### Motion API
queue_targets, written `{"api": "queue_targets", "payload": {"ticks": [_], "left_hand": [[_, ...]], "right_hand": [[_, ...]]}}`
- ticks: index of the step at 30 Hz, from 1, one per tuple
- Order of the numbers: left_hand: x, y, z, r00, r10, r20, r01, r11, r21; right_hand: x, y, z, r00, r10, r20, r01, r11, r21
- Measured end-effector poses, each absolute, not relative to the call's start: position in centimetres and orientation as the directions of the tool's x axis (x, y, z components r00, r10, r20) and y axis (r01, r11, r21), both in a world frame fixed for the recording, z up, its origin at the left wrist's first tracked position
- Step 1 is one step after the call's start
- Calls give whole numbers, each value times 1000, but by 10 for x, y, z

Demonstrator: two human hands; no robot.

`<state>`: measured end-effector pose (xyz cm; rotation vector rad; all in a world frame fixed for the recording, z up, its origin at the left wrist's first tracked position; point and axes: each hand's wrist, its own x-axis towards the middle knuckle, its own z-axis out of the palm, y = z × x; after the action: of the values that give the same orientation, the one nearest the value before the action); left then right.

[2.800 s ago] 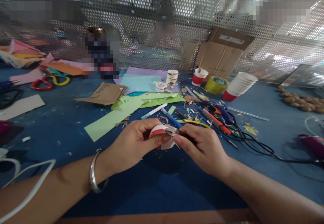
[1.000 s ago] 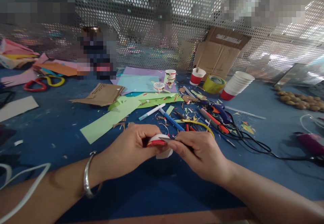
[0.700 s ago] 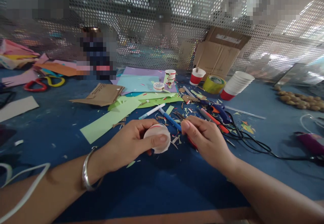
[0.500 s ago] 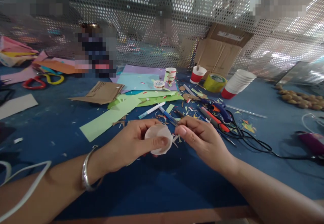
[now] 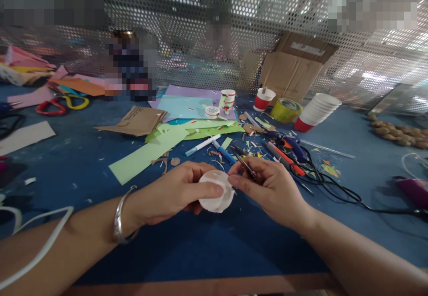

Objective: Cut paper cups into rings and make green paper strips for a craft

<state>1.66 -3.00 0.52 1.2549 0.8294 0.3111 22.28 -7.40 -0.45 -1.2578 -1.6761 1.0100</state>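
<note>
My left hand (image 5: 182,189) pinches a round white paper cup bottom (image 5: 214,203), thumb flat on its face and fingers beneath. The disc's edge is slightly ragged. My right hand (image 5: 267,184) is closed around what look like small metal scissors (image 5: 246,164), their narrow dark blades pointing up and away; the handles are hidden in the palm. Its thumb and forefinger tips meet at the disc's right edge. Just beyond the hands lie a blue pen (image 5: 224,152) and a white marker (image 5: 203,145) among paper scraps.
Green paper strips (image 5: 150,153), folded cardboard (image 5: 137,121) and red-yellow scissors (image 5: 50,107) lie left. Farther back stand a cut cup (image 5: 228,100), a red cup (image 5: 263,100), yellow tape (image 5: 285,111) and stacked cups (image 5: 317,111). A glue gun (image 5: 296,148) with black cable lies right.
The disc has shifted slightly right and down and turned flatter toward me. My right fingertips have come to its edge, and the metal scissors now show more clearly in that hand.
</note>
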Motion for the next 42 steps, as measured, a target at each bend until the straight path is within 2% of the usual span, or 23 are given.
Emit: {"api": "queue_targets", "payload": {"ticks": [4,9,12,18,27,31,35,37,42], "left_hand": [[16,-29,5,681,606,-411,213,373,903],[15,-29,4,741,547,-391,226,345,911],[16,-28,1,761,562,-323,232,229,946],[19,-29,-1,714,694,-91,246,-128,961],[21,-35,-2,671,737,79,186,-271,944],[21,-38,1,650,752,107,104,-228,968],[18,-38,4,581,805,122,102,-221,970],[17,-37,4,568,814,123,105,-220,970],[18,-35,0,587,795,151,40,-215,976]], "right_hand": [[226,-76,-2,-235,959,157,379,239,-894],[227,-75,-2,-297,936,188,367,294,-883],[226,-75,-2,-282,935,214,384,314,-868],[223,-74,-2,-273,933,233,419,333,-845],[218,-73,-4,-219,957,191,127,222,-967],[221,-69,-10,-132,983,128,33,133,-991],[231,-64,-14,-52,996,73,-49,71,-996],[234,-64,-12,-46,993,111,16,112,-994],[232,-72,-6,-162,948,273,391,316,-864]]}}
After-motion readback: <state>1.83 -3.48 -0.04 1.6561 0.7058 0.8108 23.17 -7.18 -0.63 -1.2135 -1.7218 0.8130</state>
